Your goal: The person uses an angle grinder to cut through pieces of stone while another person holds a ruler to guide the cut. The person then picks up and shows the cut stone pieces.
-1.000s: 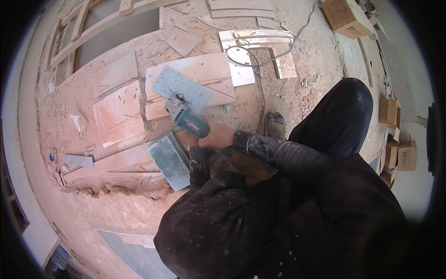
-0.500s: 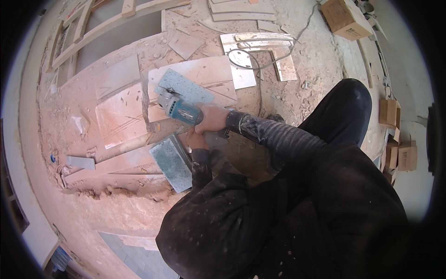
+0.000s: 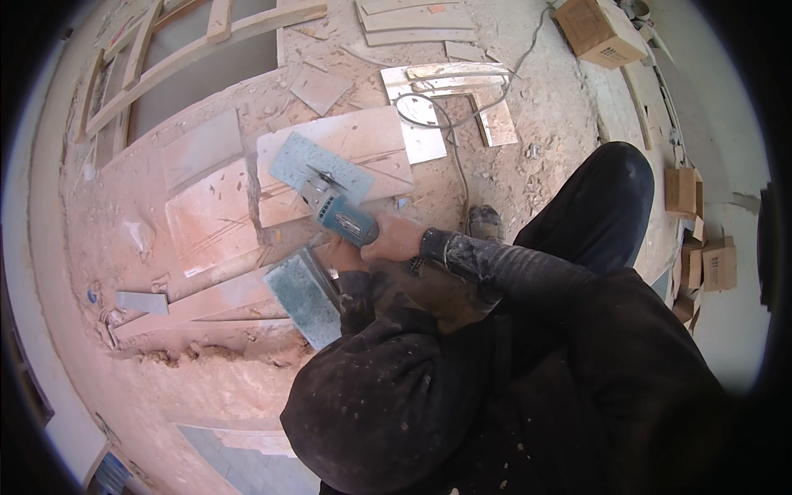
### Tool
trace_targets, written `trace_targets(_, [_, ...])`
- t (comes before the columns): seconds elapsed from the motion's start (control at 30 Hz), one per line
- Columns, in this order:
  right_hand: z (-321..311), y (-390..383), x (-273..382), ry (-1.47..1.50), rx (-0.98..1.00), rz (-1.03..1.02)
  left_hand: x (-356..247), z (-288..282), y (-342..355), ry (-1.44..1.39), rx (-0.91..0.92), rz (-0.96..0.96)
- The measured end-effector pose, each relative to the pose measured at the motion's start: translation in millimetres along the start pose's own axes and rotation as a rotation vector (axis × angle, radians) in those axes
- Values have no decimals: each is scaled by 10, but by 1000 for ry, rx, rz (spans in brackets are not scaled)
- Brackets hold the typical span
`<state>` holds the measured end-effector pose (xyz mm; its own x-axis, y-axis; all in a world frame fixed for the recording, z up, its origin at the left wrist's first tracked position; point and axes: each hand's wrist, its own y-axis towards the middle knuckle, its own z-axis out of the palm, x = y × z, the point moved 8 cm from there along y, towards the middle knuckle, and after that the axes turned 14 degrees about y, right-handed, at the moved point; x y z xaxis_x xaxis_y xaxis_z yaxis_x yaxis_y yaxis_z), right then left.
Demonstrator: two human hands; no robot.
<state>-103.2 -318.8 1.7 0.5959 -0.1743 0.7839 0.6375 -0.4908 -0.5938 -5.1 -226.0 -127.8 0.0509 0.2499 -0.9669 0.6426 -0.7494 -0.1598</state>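
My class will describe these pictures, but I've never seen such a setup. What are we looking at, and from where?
There is no robot: a person works with two bare hands. A fisheye camera worn on the head looks down, so straight edges bend near the rim. The right hand holds a teal angle grinder; the left hand is by its rear end, its grip partly hidden. The grinder's disc is over a speckled blue-grey tile lying on a pinkish slab. Nearer the person are similar stacked tiles. A cable runs over the dusty floor.
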Motion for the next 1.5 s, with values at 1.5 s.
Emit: trace_targets(1.5, [-554,48,-235,-163,41,15,159,168,-66,-471,4,-617])
